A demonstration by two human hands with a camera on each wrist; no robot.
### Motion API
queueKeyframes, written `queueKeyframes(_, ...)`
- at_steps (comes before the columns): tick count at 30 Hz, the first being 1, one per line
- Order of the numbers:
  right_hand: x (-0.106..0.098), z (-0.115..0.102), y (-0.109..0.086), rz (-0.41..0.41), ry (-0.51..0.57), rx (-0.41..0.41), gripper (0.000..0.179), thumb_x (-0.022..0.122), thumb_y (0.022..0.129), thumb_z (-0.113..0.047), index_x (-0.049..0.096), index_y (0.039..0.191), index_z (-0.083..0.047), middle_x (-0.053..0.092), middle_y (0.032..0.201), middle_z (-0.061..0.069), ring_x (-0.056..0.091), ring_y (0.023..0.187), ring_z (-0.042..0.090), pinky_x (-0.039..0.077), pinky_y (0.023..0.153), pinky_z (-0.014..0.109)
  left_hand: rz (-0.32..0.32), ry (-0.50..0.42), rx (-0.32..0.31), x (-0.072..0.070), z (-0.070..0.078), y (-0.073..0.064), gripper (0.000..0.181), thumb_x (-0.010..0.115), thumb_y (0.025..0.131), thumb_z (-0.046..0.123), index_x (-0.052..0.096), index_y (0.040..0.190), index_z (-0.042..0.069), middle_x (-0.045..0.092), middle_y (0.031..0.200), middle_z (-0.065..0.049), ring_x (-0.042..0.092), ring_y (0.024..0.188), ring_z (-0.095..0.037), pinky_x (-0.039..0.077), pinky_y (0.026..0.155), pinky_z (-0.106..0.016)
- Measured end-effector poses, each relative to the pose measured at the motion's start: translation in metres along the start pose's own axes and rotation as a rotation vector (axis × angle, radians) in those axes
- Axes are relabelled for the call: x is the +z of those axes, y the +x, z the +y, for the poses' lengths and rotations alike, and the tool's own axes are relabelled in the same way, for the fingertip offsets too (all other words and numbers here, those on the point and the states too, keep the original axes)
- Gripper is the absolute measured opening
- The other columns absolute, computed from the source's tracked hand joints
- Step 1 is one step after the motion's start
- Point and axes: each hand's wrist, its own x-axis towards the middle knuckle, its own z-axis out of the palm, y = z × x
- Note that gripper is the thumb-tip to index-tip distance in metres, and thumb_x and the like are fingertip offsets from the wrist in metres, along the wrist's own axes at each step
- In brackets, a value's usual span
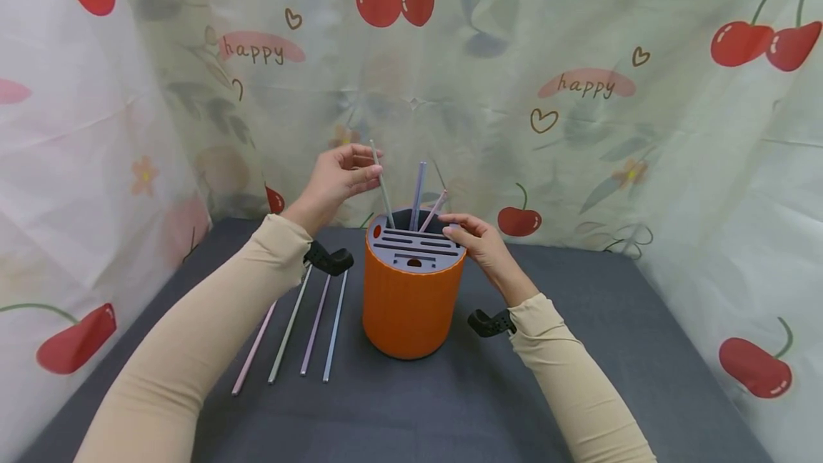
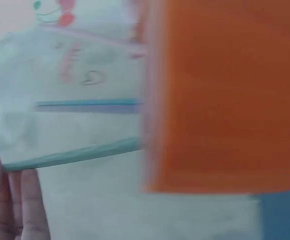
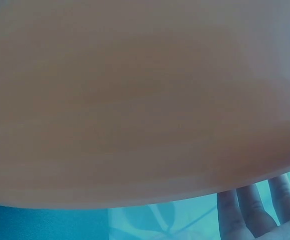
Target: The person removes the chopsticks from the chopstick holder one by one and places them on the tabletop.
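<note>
My left hand pinches a thin pale-green stick near its top, between thumb and fingers. The stick leans, with its lower end inside the rear opening of an orange round desk organizer. In the left wrist view the green stick runs from the fingertips to the organizer's rim. A blue-lilac stick and a pink stick stand in the same opening. My right hand holds the organizer's right upper edge, thumb over the rim; in the right wrist view its fingers pass behind the wall.
Several more sticks lie side by side left of the organizer, among them a pink stick, a green stick and a blue stick. The dark tabletop reaches back to a cherry-patterned curtain.
</note>
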Motion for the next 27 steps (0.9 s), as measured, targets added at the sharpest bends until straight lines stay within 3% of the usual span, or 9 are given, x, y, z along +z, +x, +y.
queueKeyframes(5,0.001,0.0,0.0,0.003,-0.001,0.002,0.033,0.065,0.088,-0.026,0.061,0.117,-0.012,0.06,0.107,0.003,0.059,0.093,0.018,0.052,0.082,0.027,0.086,-0.121,0.205,-0.011,0.046,0.003,0.021,0.066,0.081,-0.006,0.065,0.101,0.001,0.06,0.089,-0.008,0.062,0.075,-0.017,0.056,0.074,-0.029)
queueKeyframes(8,0.0,0.0,0.0,0.003,-0.002,0.005,0.033,0.065,0.088,-0.027,0.061,0.117,-0.012,0.06,0.108,0.003,0.058,0.094,0.018,0.051,0.083,0.027,0.164,-0.21,0.287,-0.024,0.072,0.002,0.025,0.068,0.078,-0.006,0.065,0.102,0.001,0.059,0.086,-0.008,0.061,0.074,-0.017,0.056,0.071,-0.029)
queueKeyframes(11,0.0,0.0,0.0,0.006,-0.002,0.007,0.034,0.065,0.088,-0.027,0.061,0.117,-0.012,0.06,0.108,0.003,0.059,0.094,0.018,0.051,0.084,0.028,0.247,-0.253,0.296,-0.044,0.088,0.0,0.032,0.072,0.073,-0.004,0.065,0.104,0.002,0.058,0.086,-0.009,0.061,0.074,-0.017,0.057,0.069,-0.029)
queueKeyframes(14,0.0,0.0,0.001,0.004,0.001,0.004,0.034,0.065,0.088,-0.026,0.06,0.118,-0.01,0.06,0.108,0.003,0.059,0.094,0.018,0.051,0.083,0.027,0.309,-0.251,0.223,-0.065,0.088,-0.004,0.037,0.074,0.071,-0.004,0.065,0.105,0.005,0.059,0.084,-0.009,0.063,0.072,-0.017,0.057,0.066,-0.029)
queueKeyframes(18,0.001,0.0,0.0,0.008,0.008,0.0,0.034,0.065,0.088,-0.025,0.06,0.118,-0.01,0.06,0.107,0.003,0.059,0.093,0.018,0.051,0.083,0.027,0.332,-0.119,0.054,-0.094,0.064,-0.009,0.043,0.072,0.073,-0.004,0.064,0.114,0.009,0.061,0.081,-0.007,0.064,0.07,-0.015,0.057,0.067,-0.026)
queueKeyframes(22,0.0,0.0,0.0,0.012,-0.002,0.008,0.032,0.065,0.088,-0.027,0.061,0.116,-0.012,0.06,0.108,0.003,0.059,0.093,0.018,0.051,0.083,0.028,0.287,0.174,-0.093,-0.123,0.015,-0.015,0.051,0.07,0.079,0.002,0.055,0.127,0.007,0.064,0.078,0.001,0.065,0.067,-0.01,0.056,0.063,-0.022)
queueKeyframes(24,0.0,0.0,-0.001,0.014,-0.005,0.012,0.032,0.065,0.088,-0.027,0.061,0.116,-0.013,0.06,0.108,0.003,0.059,0.093,0.018,0.051,0.083,0.028,0.245,0.271,-0.148,-0.137,-0.012,-0.019,0.054,0.068,0.081,0.002,0.049,0.132,0.003,0.064,0.078,0.005,0.064,0.066,-0.007,0.055,0.061,-0.021)
queueKeyframes(27,0.0,0.0,0.0,0.018,-0.005,0.01,0.032,0.066,0.087,-0.027,0.062,0.115,-0.013,0.06,0.107,0.003,0.059,0.093,0.018,0.051,0.083,0.028,0.179,0.346,-0.239,-0.154,-0.048,-0.027,0.055,0.065,0.084,0.0,0.043,0.135,-0.003,0.065,0.081,0.005,0.063,0.071,-0.007,0.056,0.065,-0.022)
